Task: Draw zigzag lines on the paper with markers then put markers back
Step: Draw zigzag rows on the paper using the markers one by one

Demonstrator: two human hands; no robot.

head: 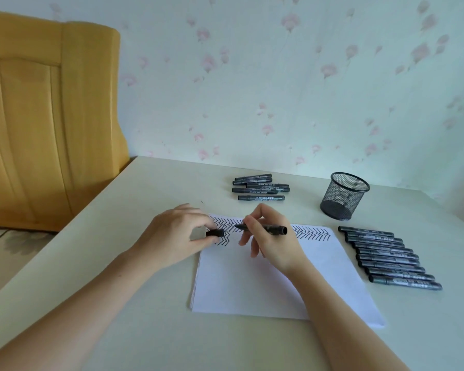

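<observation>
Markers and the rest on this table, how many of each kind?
Markers in the far group: 5
Markers in the row on the right: 10
Marker in the right hand: 1
Cap in the left hand: 1
Mesh cup: 1
Paper stack: 1
Total: 19

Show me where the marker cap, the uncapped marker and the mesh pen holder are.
marker cap [215, 233], head view, middle of the cap.
uncapped marker [275, 229], head view, rear barrel.
mesh pen holder [342, 199], head view, front mesh wall.

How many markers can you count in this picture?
About 15: one in the right hand, five in the far pile, about nine in the row right of the paper. Overlaps may hide some.
</observation>
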